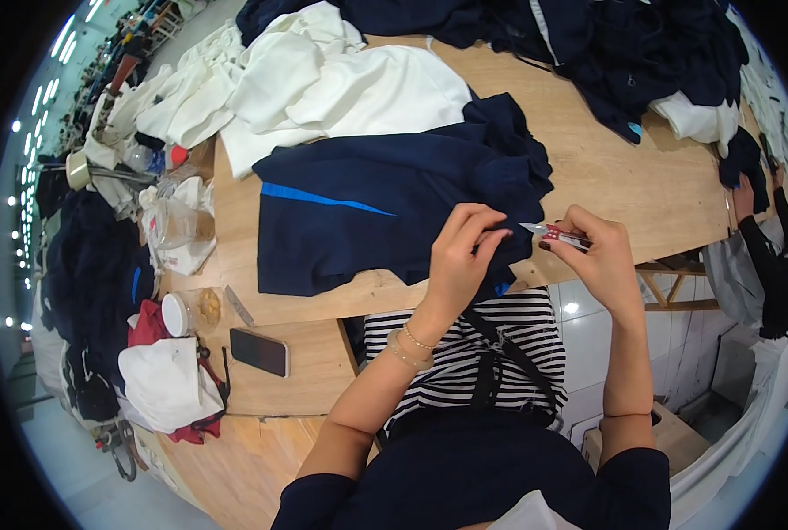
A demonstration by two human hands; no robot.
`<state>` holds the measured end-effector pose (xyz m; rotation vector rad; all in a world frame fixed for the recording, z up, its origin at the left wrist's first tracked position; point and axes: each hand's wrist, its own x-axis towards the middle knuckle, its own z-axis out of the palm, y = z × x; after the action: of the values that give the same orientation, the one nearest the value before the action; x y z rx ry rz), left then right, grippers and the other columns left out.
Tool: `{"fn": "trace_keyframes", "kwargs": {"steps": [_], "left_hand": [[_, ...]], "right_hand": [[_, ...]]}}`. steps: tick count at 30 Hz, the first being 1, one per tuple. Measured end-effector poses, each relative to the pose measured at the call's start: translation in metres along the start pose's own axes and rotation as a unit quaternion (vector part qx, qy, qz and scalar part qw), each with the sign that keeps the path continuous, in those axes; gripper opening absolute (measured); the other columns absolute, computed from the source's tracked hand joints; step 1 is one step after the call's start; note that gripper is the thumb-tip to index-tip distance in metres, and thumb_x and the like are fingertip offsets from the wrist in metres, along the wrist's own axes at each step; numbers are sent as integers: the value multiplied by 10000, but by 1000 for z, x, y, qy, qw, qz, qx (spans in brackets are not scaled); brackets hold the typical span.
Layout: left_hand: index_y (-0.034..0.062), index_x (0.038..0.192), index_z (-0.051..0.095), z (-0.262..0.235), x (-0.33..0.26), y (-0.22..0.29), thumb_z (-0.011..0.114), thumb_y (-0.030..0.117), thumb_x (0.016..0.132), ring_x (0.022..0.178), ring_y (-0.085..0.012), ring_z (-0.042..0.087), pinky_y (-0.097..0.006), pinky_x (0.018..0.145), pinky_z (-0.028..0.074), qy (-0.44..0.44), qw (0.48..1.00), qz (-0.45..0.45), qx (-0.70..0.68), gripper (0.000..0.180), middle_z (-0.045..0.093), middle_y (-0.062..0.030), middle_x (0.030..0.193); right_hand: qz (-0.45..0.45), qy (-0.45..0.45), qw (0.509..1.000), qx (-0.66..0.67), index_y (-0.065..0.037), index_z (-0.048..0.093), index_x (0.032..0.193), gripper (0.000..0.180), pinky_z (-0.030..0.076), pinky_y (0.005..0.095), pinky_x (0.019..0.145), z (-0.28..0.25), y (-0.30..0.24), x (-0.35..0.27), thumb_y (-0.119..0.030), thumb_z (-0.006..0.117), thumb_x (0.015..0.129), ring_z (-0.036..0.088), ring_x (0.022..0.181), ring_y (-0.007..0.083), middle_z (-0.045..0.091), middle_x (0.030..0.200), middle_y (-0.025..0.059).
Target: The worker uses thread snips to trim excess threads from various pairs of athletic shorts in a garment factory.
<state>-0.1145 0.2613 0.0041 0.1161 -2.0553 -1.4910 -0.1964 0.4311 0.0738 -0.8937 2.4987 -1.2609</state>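
Note:
A pair of navy shorts (359, 230) with a bright blue wedge-shaped stripe lies across the wooden table in front of me. My left hand (465, 247) is closed in a pinch at the right-hand, near part of the shorts, where dark fabric shows at its fingertips. Just to the right, my right hand (593, 252) grips small thread snips (557, 235) with a red patterned handle. Their pointed silver blades face left, a short gap from the left fingertips. Any thread between the hands is too fine to make out.
White fabric (323, 88) is heaped beyond the shorts, and dark garments (624, 62) pile up at the far right. To the left are a phone (260, 352), a lidded jar (191, 312) and a plastic cup (178, 221). Another person's arm (756, 230) shows at the right edge.

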Motion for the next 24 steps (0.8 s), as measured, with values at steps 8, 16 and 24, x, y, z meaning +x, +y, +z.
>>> {"fn": "trace_keyframes", "kwargs": {"steps": [8, 16, 24], "left_hand": [[-70, 898, 611, 0, 0, -3, 559, -95, 866, 725, -137, 627, -228, 632, 576, 18, 999, -26, -18, 66, 601, -95, 880], [-66, 904, 593, 1, 1, -1, 539, -94, 877, 716, -133, 614, -230, 625, 581, 19, 1000, -18, -11, 67, 565, -86, 899], [-59, 910, 593, 3, 1, -1, 539, -92, 878, 699, -134, 609, -216, 587, 559, 4, 1000, -8, 27, 71, 564, -85, 898]], "right_hand": [[-20, -24, 999, -33, 5, 520, 765, 256, 396, 316, 503, -1, -8, 11, -141, 729, 736, 532, 534, 254, 609, 672, 124], [-75, -55, 988, -119, -33, 536, 781, 235, 418, 367, 532, 3, -17, 21, -174, 717, 734, 582, 579, 300, 604, 647, 117], [-94, -62, 977, -179, -46, 534, 785, 218, 415, 385, 529, 2, -20, 23, -167, 709, 736, 589, 587, 308, 588, 611, 115]]}}
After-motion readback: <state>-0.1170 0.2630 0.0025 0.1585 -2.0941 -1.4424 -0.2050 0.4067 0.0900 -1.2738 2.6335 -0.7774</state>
